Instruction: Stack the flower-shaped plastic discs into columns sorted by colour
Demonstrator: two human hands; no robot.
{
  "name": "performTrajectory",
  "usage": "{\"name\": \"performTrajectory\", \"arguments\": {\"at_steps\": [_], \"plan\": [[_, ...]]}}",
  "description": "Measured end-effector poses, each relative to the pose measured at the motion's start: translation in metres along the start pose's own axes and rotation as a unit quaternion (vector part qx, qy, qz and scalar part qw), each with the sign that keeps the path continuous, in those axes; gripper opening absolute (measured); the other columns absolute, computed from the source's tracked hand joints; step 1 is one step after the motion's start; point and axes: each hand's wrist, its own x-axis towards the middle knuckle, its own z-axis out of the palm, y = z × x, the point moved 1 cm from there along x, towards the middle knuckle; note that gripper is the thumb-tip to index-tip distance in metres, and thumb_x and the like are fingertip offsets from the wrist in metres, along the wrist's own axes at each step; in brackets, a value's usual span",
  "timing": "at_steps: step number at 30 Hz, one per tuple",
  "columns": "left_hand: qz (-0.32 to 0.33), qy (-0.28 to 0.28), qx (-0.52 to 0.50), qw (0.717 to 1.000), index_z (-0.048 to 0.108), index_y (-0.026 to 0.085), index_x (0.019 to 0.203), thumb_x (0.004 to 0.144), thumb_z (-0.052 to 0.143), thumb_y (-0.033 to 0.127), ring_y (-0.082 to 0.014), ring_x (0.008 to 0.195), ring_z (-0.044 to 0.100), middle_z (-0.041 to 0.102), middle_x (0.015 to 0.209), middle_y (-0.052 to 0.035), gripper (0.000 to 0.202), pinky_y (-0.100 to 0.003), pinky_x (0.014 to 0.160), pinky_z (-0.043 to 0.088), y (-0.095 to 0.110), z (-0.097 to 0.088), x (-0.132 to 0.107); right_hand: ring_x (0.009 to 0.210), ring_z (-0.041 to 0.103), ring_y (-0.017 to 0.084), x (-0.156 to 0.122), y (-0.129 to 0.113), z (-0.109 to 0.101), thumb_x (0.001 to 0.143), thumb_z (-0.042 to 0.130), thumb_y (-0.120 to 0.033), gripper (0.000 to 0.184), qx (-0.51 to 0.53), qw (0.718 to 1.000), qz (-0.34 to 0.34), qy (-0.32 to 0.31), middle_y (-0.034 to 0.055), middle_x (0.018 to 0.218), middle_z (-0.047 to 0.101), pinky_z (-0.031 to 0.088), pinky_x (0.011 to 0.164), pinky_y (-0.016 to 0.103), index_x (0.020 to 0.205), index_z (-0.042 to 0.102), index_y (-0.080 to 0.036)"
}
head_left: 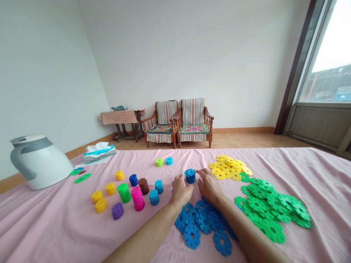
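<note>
Pink cloth under green discs and blue discs.
Right hand, fingers parted, and left hand, loosely curled, its grip impossible to tell, flank a short blue stack standing upright just beyond the blue discs.

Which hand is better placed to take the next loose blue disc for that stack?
Probably the right hand: its forearm passes over part of the loose blue discs, while the left hand sits near their left edge. Both flank the blue stack.
</note>
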Motion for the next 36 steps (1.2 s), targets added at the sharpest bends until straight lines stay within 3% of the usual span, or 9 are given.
{"name": "performTrajectory", "arguments": {"at_steps": [6, 12, 14, 17, 19, 22, 25, 29, 36], "plan": [[-0.041, 0.023, -0.007, 0.999, 0.054, 0.018, 0.104, 0.07, 0.056, 0.019, -0.0275, 0.117, 0.046, 0.055, 0.121, -0.0113, 0.034, -0.038, 0.094, 0.039, 0.013, -0.003, -0.004, 0.103, 0.055, 0.02, -0.002, -0.005, 0.0, 0.075, 0.042, -0.011, 0.042, 0.002, 1.0, -0.01, -0.008, 0.0095, 0.109, 0.06, 0.037, 0.086, 0.028, 0.112, 0.059, -0.018], [-0.015, 0.034, -0.015, 0.999, 0.05, 0.011, 0.116, 0.066, 0.057, 0.015, -0.0291, 0.12, 0.043, 0.049, 0.127, -0.0159, 0.05, -0.039, 0.101, 0.034, 0.023, -0.018, -0.02, 0.093, 0.059, 0.019, 0.001, 0.006, 0.002, 0.075, 0.04, -0.009, 0.042, 0.025, 0.999, 0.024, 0.03, 0.0121, 0.106, 0.061, 0.04, 0.083, 0.026, 0.112, 0.059, -0.012], [0.057, 0.02, -0.028, 0.998, 0.045, 0.014, 0.125, 0.068, 0.058, 0.015, -0.0259, 0.123, 0.04, 0.046, 0.131, -0.0132, 0.059, -0.038, 0.104, 0.031, 0.03, -0.039, -0.034, 0.092, 0.059, 0.019, 0.002, 0.014, 0.003, 0.075, 0.039, -0.009, 0.04, 0.024, 0.998, 0.052, 0.039, 0.0125, 0.102, 0.062, 0.041, 0.081, 0.026, 0.109, 0.06, -0.011], [0.157, -0.028, -0.031, 0.987, 0.053, 0.021, 0.117, 0.074, 0.056, 0.019, -0.0222, 0.115, 0.047, 0.054, 0.122, -0.0066, 0.043, -0.036, 0.099, 0.037, 0.039, -0.087, -0.053, 0.086, 0.06, 0.019, 0.003, 0.026, 0.006, 0.075, 0.04, -0.009, 0.036, 0.024, 0.996, 0.081, 0.042, 0.0126, 0.1, 0.063, 0.043, 0.078, 0.027, 0.104, 0.061, -0.01], [0.145, -0.044, 0.008, 0.988, 0.058, 0.023, 0.109, 0.078, 0.054, 0.024, -0.0206, 0.105, 0.053, 0.058, 0.115, -0.0044, 0.031, -0.035, 0.092, 0.041, 0.036, -0.126, -0.057, 0.084, 0.06, 0.019, 0.004, 0.032, 0.008, 0.074, 0.041, -0.01, 0.033, 0.021, 0.995, 0.088, 0.05, 0.0121, 0.097, 0.064, 0.043, 0.077, 0.028, 0.099, 0.062, -0.01], [0.102, -0.083, 0.07, 0.989, 0.059, 0.02, 0.105, 0.078, 0.052, 0.025, -0.018, 0.088, 0.059, 0.062, 0.106, -0.0047, 0.028, -0.029, 0.077, 0.047, 0.014, -0.177, -0.053, 0.085, 0.06, 0.02, 0.004, 0.035, 0.011, 0.074, 0.042, -0.011, 0.031, 0.01, 0.994, 0.088, 0.061, 0.0114, 0.092, 0.064, 0.043, 0.077, 0.029, 0.096, 0.063, -0.01], [0.088, -0.09, 0.148, 0.981, 0.061, 0.019, 0.1, 0.074, 0.055, 0.025, -0.0193, 0.09, 0.058, 0.063, 0.099, -0.0042, 0.027, -0.027, 0.075, 0.045, -0.016, -0.208, -0.048, 0.084, 0.06, 0.02, 0.003, 0.036, 0.013, 0.075, 0.042, -0.013, 0.03, -0.004, 0.996, 0.077, 0.055, 0.0113, 0.091, 0.064, 0.044, 0.077, 0.029, 0.096, 0.063, -0.011], [0.061, -0.109, 0.188, 0.974, 0.06, 0.02, 0.103, 0.071, 0.055, 0.024, -0.0191, 0.089, 0.058, 0.063, 0.097, -0.0035, 0.032, -0.026, 0.072, 0.043, -0.042, -0.215, -0.049, 0.083, 0.06, 0.02, 0.003, 0.037, 0.014, 0.076, 0.041, -0.014, 0.03, -0.017, 0.997, 0.06, 0.043, 0.011, 0.09, 0.063, 0.044, 0.077, 0.03, 0.096, 0.064, -0.011], [0.056, -0.133, 0.236, 0.961, 0.059, 0.02, 0.096, 0.064, 0.062, 0.026, -0.0201, 0.087, 0.058, 0.064, 0.088, -0.001, 0.033, -0.025, 0.071, 0.041, -0.043, -0.204, -0.05, 0.083, 0.06, 0.02, 0.002, 0.039, 0.016, 0.077, 0.041, -0.015, 0.029, -0.022, 0.997, 0.053, 0.045, 0.0112, 0.09, 0.063, 0.045, 0.076, 0.03, 0.095, 0.064, -0.011]]}}
